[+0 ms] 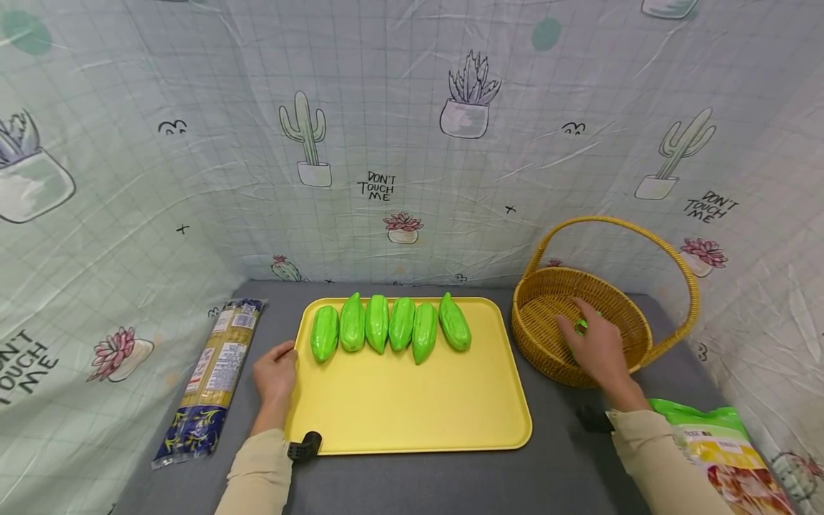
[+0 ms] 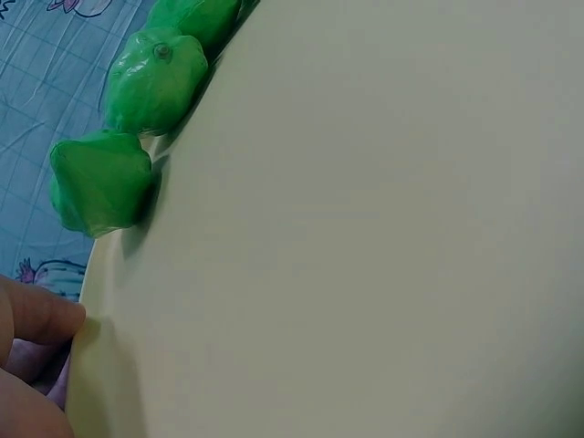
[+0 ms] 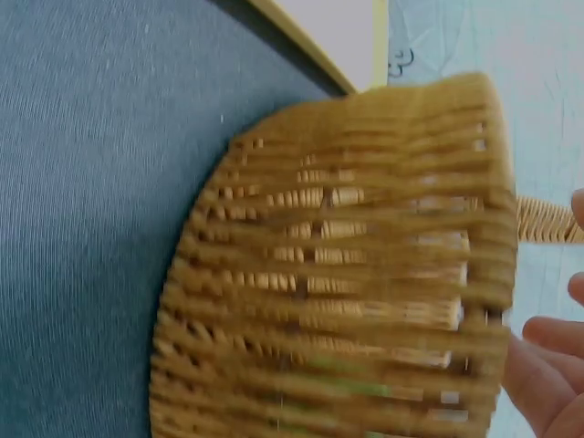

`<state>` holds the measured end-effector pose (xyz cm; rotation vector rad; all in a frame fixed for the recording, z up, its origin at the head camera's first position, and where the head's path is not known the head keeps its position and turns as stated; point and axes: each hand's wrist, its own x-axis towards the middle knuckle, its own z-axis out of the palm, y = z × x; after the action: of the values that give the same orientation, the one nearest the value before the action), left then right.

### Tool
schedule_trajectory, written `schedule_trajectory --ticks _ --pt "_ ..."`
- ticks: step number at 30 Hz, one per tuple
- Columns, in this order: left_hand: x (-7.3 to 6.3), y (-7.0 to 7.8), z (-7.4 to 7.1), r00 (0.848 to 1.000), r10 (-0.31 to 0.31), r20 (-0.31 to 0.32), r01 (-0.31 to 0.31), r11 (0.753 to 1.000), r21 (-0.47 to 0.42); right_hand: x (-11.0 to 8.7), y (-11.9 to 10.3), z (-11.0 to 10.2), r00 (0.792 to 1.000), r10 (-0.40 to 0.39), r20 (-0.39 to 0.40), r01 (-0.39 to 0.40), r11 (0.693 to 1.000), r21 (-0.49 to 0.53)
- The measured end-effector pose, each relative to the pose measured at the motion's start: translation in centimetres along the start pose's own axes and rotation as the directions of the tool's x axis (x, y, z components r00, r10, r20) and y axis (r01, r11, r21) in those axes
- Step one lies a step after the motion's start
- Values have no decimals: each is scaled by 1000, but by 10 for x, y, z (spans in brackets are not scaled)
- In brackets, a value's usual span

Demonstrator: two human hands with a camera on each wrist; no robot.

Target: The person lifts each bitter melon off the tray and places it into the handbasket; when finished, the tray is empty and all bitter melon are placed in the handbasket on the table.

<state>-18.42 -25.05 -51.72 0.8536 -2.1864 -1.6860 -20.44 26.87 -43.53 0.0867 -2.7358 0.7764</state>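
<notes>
On the yellow tray (image 1: 412,400), several shiny green ribbed fruits that look like star fruits (image 1: 352,323) lie in a row along the far side. My left hand (image 1: 275,372) holds the tray's left rim, its fingers (image 2: 46,310) bent at the edge. Over the wicker basket (image 1: 541,315) at the right, my right hand (image 1: 600,347) reaches in with its fingers (image 3: 538,374) loosely spread. A green item (image 1: 581,325) shows partly behind that hand inside the basket. The hand hides most of it, and green also shows through the weave in the right wrist view.
A packet of dry noodles (image 1: 215,379) lies left of the tray. At the lower right a green and yellow food bag (image 1: 721,443) lies partly behind my right sleeve. The basket's tall handle (image 1: 676,265) arches above it. A patterned cloth (image 1: 412,143) hangs around the grey table.
</notes>
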Motion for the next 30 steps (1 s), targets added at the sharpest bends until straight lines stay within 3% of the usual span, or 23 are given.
schedule_trajectory --ticks 10,18,30 --pt "0 1 0 1000 0 -6 0 1000 6 3 -23 8 1000 -25 -14 27 990 136" --pt "1 0 2 1000 9 -27 -9 1000 3 9 -35 20 998 -55 -26 59 983 174" --pt "0 0 3 999 13 -31 -13 1000 1 10 -43 33 989 -103 -105 123 971 204"
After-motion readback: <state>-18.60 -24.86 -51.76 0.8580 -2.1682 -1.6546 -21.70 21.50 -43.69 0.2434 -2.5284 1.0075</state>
